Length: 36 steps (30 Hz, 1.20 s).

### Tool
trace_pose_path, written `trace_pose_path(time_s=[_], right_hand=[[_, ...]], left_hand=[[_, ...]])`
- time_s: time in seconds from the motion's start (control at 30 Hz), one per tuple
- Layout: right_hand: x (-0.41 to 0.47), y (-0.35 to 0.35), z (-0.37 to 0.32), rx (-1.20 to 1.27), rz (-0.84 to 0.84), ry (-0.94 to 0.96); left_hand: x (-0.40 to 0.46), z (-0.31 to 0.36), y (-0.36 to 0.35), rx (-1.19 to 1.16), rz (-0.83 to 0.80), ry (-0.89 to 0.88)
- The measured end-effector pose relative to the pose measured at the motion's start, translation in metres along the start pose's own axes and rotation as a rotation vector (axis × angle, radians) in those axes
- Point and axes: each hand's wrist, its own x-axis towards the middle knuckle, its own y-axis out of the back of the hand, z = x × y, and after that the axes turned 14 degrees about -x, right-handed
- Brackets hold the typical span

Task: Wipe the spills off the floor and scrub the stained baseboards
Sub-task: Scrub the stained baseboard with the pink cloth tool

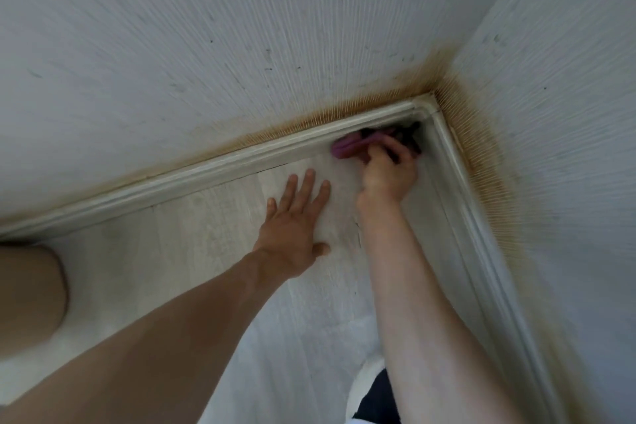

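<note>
I look down into a room corner. My right hand grips a pink scrubbing tool with a dark part at its far end, held against the white baseboard close to the corner. My left hand lies flat on the pale floor with its fingers spread, just left of the right wrist. A second baseboard runs along the right wall. Brown-orange stains line the wallpaper above both baseboards, strongest at the corner.
Textured white wallpaper with small dark marks covers both walls. My bare knee is at the left edge. A dark piece of clothing shows at the bottom between my arms.
</note>
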Motion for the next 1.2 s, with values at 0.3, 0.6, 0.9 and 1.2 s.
trace_pose_path(time_s=[0.3,0.6,0.9,1.2], right_hand=[[-0.08,-0.036,0.02,-0.243,-0.292,-0.108],[0.014,0.005,-0.005,-0.13,0.016,0.011],[-0.031,-0.026,0.029,-0.143,-0.039,-0.025],[-0.173,-0.074,0.065,-0.211,-0.716,-0.3]], left_hand=[[-0.012,0.019,0.011,-0.043,-0.019,0.152],[0.001,0.002,-0.001,0.083,-0.047,0.017],[-0.019,-0.035,0.097,0.374,-0.399,-0.126],[-0.143,-0.139,0.109,0.022,-0.219,0.22]])
